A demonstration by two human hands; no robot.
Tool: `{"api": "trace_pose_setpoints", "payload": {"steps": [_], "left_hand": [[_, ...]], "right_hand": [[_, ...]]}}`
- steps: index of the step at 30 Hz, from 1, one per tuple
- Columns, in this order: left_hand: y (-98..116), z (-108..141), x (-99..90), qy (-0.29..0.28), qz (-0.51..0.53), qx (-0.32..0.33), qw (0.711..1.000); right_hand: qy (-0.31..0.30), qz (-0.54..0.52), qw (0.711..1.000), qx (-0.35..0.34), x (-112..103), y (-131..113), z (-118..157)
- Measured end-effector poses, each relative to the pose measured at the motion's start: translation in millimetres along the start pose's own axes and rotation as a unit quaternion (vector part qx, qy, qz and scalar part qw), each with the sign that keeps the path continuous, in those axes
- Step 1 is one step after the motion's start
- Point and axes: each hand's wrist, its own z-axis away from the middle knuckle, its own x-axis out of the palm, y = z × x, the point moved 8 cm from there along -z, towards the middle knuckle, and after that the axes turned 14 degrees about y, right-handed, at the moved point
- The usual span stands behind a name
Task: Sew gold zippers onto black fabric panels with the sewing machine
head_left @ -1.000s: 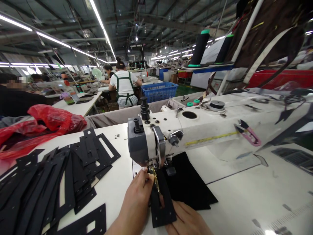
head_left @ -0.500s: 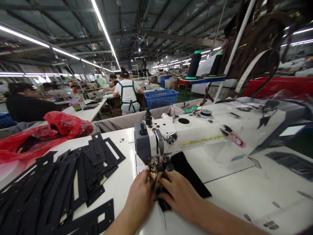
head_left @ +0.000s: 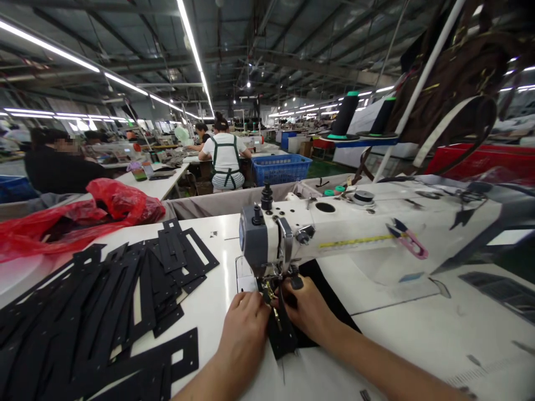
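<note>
A black fabric piece with a gold-toothed zipper (head_left: pixel 276 318) lies under the needle area of a white sewing machine (head_left: pixel 355 239). My left hand (head_left: pixel 247 328), fingers bent and close together, grips the piece's left edge just before the presser foot. On the other side, my right hand (head_left: pixel 311 312) has its fingers curled around the right edge, close to the foot; its fingertips are partly hidden by the machine head. Beneath my right wrist and behind it lies a larger black fabric panel (head_left: pixel 330 289).
Many black cut pieces with slots (head_left: pixel 117 301) are heaped on the left of the table. Behind them is a red plastic bag (head_left: pixel 121 203). Pink-handled snips (head_left: pixel 409 242) rest on the machine arm. Thread cones (head_left: pixel 345 116) stand behind; a co-worker (head_left: pixel 225 156) sits ahead.
My hands have moved apart, so the zipper piece now shows between them. My right hand has shifted away from me, along the presser foot. The camera view has turned slightly left.
</note>
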Motion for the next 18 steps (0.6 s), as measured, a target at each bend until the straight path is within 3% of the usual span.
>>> {"api": "trace_pose_setpoints", "payload": {"steps": [9, 18], "left_hand": [[4.1, -1.9, 5.7, -0.046, 0.019, 0.024, 0.998], [6.1, -5.5, 10.1, -0.069, 0.039, 0.032, 0.996]], "right_hand": [[-0.026, -0.048, 0.998, 0.021, 4.7, 17.8, -9.5], [-0.054, -0.031, 0.992, 0.109, 7.3, 29.7, -7.0]]}}
